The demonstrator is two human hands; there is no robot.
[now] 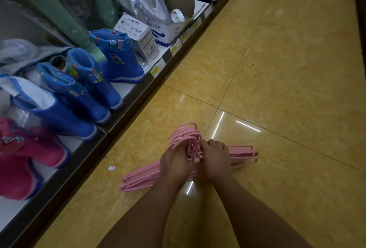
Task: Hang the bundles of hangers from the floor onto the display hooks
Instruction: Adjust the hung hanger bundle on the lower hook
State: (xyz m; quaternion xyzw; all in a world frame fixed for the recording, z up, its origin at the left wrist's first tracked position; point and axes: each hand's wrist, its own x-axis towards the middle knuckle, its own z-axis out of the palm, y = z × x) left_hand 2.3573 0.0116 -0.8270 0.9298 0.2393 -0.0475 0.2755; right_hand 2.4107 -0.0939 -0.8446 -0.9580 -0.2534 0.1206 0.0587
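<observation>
A bundle of pink hangers (142, 177) lies on the yellow tiled floor, its hooks pointing away from me. My left hand (175, 163) grips the bundle just below the hooks on the left side. Beside it, my right hand (214, 160) grips the same neck from the right. The hanger shoulders stick out to both sides of my hands. No display hooks are in view.
A low shelf (126, 113) runs along the left, holding blue rubber boots (116, 55), pink boots (23, 158) and white boxes (142, 35). A small white scrap (111, 168) lies on the floor near the shelf base. Tiled floor stretches to the right.
</observation>
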